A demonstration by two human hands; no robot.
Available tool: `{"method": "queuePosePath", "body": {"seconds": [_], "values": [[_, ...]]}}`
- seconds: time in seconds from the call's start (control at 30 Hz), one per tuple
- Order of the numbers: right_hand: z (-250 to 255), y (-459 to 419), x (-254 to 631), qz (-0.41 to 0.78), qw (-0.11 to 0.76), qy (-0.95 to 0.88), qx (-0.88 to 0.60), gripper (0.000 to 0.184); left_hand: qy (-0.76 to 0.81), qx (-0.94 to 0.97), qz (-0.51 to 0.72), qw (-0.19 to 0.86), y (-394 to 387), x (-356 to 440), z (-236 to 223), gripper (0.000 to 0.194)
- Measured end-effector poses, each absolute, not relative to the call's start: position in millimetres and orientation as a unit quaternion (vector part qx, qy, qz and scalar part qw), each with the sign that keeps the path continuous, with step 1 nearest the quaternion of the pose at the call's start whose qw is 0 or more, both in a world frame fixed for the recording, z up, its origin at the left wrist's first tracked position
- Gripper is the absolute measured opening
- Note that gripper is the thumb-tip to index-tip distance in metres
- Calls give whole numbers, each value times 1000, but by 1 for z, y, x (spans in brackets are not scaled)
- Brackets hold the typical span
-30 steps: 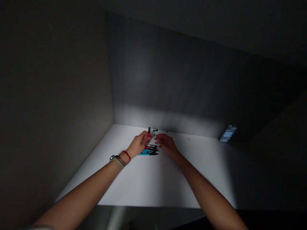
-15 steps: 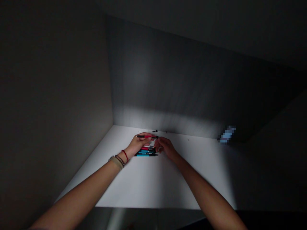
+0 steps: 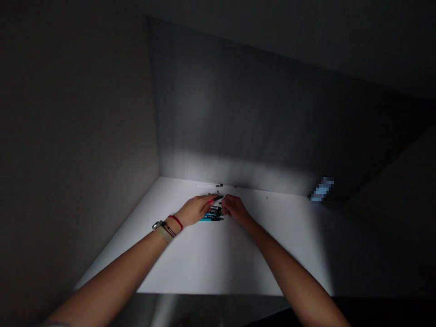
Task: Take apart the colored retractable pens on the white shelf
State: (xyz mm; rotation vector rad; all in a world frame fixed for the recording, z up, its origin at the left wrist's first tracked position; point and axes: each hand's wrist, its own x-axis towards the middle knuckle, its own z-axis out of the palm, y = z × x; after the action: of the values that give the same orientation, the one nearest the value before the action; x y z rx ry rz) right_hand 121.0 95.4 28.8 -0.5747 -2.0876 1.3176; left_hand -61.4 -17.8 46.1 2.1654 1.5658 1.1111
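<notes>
My left hand (image 3: pixel 195 210), with a red cord and other bands at its wrist, is closed on a red pen (image 3: pixel 217 199). The pen's black end points up and to the right, and its other end is hidden by the hand. My right hand (image 3: pixel 235 210) is closed beside that black end, fingertips bent together; whatever they pinch is too small to make out. Below the two hands several pens lie side by side, the nearest a blue pen (image 3: pixel 211 219) with a black end. My left hand partly covers them.
A thin white stick with a black end (image 3: pixel 220 185) lies near the back edge of the white table (image 3: pixel 190 263). Small dark bits, one of them a speck (image 3: pixel 266 197), lie toward the back. A blurred-out bluish object (image 3: pixel 322 190) stands at the right. Walls rise behind and at left.
My left hand has turned from palm up to back up, and the red pen has tilted with its black end raised. My right hand has stayed close to that end.
</notes>
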Motion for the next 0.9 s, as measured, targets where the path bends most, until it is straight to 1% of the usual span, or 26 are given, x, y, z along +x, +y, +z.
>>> {"method": "queuePosePath", "body": {"seconds": [0.1,0.17,0.33,0.47,0.57,0.67,0.8,0.9], "values": [[28,96,121,467,289,-802,-236,61,543,765,331,100,-16,-60,44,30],[27,98,121,460,272,-809,-243,63,567,753,324,84,-16,-60,42,28],[22,102,119,489,260,-795,-249,58,596,714,356,90,-17,-62,41,22],[21,101,118,548,270,-757,-231,44,605,711,346,91,-15,-64,41,23],[24,100,118,568,290,-734,-232,47,620,709,327,74,-14,-64,42,27],[27,100,120,571,301,-727,-236,46,622,707,333,49,-15,-65,44,26],[27,101,122,538,285,-763,-217,41,614,715,331,42,-16,-65,46,25],[25,101,122,532,306,-763,-202,41,622,712,324,34,-15,-65,45,27]]}}
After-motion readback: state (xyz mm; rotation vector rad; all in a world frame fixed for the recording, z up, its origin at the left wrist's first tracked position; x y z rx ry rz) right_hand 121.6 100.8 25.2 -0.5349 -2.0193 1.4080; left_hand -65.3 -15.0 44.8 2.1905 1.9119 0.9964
